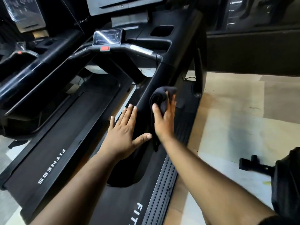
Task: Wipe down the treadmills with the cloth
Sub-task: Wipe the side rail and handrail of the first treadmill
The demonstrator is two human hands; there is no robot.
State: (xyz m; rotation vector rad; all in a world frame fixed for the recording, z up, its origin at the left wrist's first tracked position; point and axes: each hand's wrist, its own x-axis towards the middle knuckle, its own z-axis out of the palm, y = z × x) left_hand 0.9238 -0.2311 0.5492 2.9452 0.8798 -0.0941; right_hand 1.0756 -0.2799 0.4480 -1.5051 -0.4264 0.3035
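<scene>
Cloth at frame centre: our right hand grips it against the handrail. Our left hand lies flat, fingers spread. We should press evenly along the rail.

Gym floor — treadmills side by side, "FITNESS" printed on belts, console ahead.

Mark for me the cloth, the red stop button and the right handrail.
cloth (159, 99): head view, on the bunched dark fabric above the right hand's thumb.
red stop button (104, 48): head view, middle of its red face.
right handrail (158, 82): head view, on its black upper surface above the cloth.
</scene>
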